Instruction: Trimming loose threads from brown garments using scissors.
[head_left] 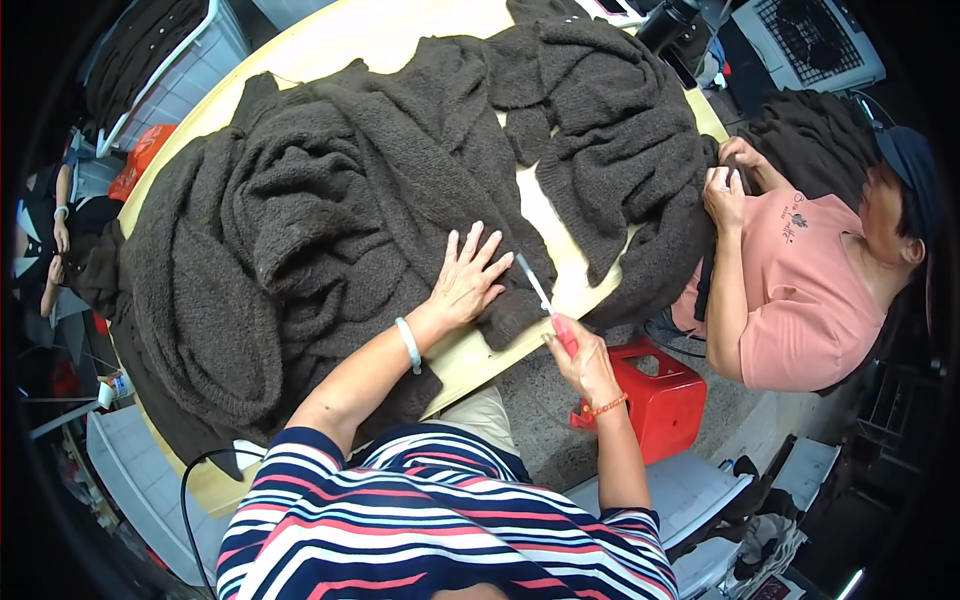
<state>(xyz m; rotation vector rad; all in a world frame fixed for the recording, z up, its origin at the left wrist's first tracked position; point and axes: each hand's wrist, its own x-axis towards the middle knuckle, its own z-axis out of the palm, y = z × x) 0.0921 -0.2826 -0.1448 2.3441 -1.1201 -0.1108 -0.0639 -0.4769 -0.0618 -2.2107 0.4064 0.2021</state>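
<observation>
A heap of dark brown knitted garments (pixel 330 200) covers most of a pale wooden table (pixel 560 270). My left hand (pixel 468 275) lies flat, fingers spread, on the near edge of one garment. My right hand (pixel 580 358) grips a small pair of red-handled scissors (pixel 545 300), whose metal blades point up toward the garment's edge just right of my left hand. I wear a pale bangle on the left wrist and an orange bead bracelet on the right.
A person in a pink shirt (pixel 800 290) sits at the right, both hands on another dark knit (pixel 640 150). A red plastic stool (pixel 655 395) stands below the table edge. White crates (pixel 170 60) with more knits are at the back left. Another person sits at the far left.
</observation>
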